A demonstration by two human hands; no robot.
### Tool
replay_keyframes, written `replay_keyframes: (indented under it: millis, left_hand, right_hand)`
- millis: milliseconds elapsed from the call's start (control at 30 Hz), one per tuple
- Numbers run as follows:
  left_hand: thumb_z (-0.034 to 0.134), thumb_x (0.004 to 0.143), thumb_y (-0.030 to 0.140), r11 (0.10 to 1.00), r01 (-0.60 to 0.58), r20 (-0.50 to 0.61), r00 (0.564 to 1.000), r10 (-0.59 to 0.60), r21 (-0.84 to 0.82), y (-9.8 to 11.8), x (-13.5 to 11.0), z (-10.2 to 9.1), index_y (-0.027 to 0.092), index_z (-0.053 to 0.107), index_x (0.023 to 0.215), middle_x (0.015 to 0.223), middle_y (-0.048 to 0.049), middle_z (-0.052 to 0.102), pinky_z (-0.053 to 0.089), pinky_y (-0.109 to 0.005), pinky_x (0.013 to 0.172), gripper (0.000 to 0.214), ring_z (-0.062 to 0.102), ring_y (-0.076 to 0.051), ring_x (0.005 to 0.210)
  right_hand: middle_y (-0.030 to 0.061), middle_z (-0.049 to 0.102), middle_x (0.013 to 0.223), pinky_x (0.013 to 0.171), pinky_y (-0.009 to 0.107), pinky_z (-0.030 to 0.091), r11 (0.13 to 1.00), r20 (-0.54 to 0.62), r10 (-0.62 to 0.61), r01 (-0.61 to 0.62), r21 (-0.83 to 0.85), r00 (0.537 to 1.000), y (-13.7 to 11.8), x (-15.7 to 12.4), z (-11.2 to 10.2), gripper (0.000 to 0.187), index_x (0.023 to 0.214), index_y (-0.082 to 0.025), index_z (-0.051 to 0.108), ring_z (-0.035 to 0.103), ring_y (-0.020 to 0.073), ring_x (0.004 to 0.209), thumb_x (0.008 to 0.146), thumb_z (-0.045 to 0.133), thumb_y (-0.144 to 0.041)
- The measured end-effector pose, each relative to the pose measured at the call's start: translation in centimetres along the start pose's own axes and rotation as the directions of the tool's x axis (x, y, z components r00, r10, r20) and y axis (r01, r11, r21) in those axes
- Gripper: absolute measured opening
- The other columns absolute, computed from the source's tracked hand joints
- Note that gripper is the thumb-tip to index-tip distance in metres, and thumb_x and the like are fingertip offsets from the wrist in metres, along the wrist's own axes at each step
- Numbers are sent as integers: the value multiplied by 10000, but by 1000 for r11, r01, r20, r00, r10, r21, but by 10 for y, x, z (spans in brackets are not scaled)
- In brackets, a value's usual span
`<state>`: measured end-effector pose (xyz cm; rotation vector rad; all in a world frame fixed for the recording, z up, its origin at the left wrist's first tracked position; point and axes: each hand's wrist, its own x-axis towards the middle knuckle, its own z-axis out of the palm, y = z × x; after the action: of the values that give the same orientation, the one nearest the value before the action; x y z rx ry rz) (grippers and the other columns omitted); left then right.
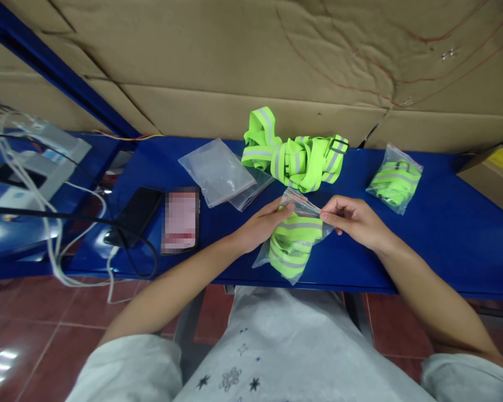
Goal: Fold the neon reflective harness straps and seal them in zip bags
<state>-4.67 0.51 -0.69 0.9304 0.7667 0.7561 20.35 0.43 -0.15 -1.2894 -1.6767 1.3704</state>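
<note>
A clear plastic bag [291,248] holding a folded neon-yellow reflective strap lies at the near edge of the blue table [436,223]. My left hand [262,223] pinches the left side of the bag's top edge. My right hand [354,219] pinches the right side of the same edge. Behind them sits a loose pile of neon-yellow reflective straps [295,153]. To the left of the pile lie empty clear bags [220,173].
Another filled bag [395,178] rests at the right. A black phone [136,215] and a pink card [180,219] lie at the left, with cables [54,234] and a white device [46,151]. Cardboard [276,61] lines the back; a cardboard box [492,173] stands far right.
</note>
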Motion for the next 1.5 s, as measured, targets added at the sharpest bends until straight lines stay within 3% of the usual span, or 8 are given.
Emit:
replay_keyframes:
  millis: [100,233,433,700,1133,1500]
  left_hand:
    - [774,860,526,1000,5,-13,1000,-5,21,0,0,-1,229,734,1272,1284,-67,749,477,-356,1045,509,673,-269,1193]
    - [773,861,512,1000,10,-11,1000,-10,22,-1,0,-2,224,730,1275,1235,-67,764,488,-353,1028,506,687,-260,1158]
    - [795,836,508,999,41,-27,999,-41,-8,-3,1,-1,203,746,1232,1199,-70,775,511,-348,988,502,706,-258,1106]
    - [794,847,491,999,49,-51,998,-49,-7,-3,2,-3,201,732,1246,1175,-70,778,512,-329,950,498,680,-266,1167]
    - [771,852,521,992,66,9,998,-67,111,-2,0,-1,191,715,1267,1149,-65,754,500,-336,936,533,673,-250,1077]
    - [773,873,529,989,26,109,993,-42,145,-7,2,0,191,724,1264,1230,-78,741,458,-357,1051,519,641,-264,1196]
  right_hand:
    - [17,644,733,496,226,449,999,-19,-10,9,-34,1000,0,-1,2,415,897,-160,706,547,100,577,865,778,-567]
    - [40,674,830,535,239,501,999,41,44,-45,14,998,-2,0,1,450,967,-164,708,599,133,673,857,769,-595]
    - [-16,568,684,537,229,381,1000,44,-10,11,-22,999,0,2,1,407,844,-158,662,475,87,588,867,775,-548]
    - [4,595,770,607,246,395,998,6,-66,66,-14,998,2,1,9,380,909,-163,652,503,110,667,908,732,-534]
    - [-16,543,719,579,249,361,998,4,-58,58,15,998,2,0,16,386,896,-182,636,466,110,640,905,721,-558]
    - [-32,521,692,569,252,325,999,48,-42,41,9,998,1,0,19,296,857,-180,602,432,100,614,887,708,-455]
